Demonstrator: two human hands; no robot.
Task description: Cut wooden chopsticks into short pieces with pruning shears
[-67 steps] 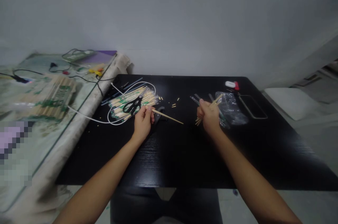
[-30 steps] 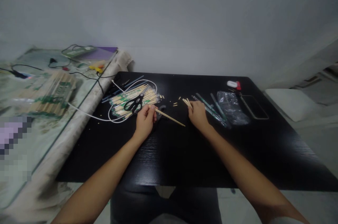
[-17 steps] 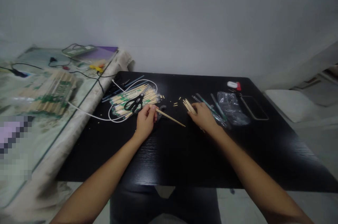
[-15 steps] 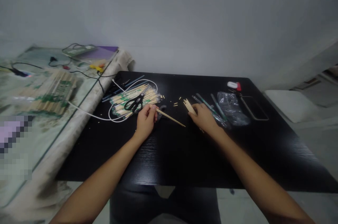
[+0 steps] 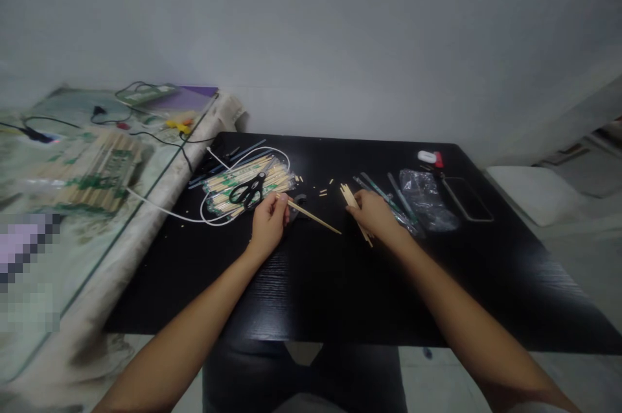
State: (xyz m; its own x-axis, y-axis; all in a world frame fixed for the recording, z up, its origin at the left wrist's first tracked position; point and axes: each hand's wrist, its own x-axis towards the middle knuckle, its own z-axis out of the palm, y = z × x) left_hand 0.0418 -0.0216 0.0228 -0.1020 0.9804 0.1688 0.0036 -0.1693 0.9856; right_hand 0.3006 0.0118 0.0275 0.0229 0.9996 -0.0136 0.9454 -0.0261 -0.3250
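My left hand (image 5: 268, 220) is closed on one thin wooden chopstick (image 5: 317, 218), which slants down to the right over the black table (image 5: 311, 296). In my right hand (image 5: 375, 213) is a small bundle of wooden sticks (image 5: 348, 195); their ends stick out above and below the fingers. Short cut stick pieces (image 5: 323, 192) lie between the hands. Just beyond my left hand, black-handled scissors (image 5: 247, 192) rest on plastic-wrapped packs of chopsticks (image 5: 221, 185). A dark curved tool (image 5: 300, 198), partly hidden, lies beside the left fingers.
A white cable (image 5: 165, 211) loops round the packs. Right of my right hand are clear plastic sleeves (image 5: 403, 202), a crumpled plastic bag (image 5: 427, 202), a phone-shaped frame (image 5: 469, 199) and a white-and-red item (image 5: 430, 157). More wrapped chopsticks (image 5: 97, 176) lie on the cloth-covered table at left.
The bundle in my right hand has tilted and shifted slightly right, and more of its lower ends now show. My left hand and its chopstick stay almost still.
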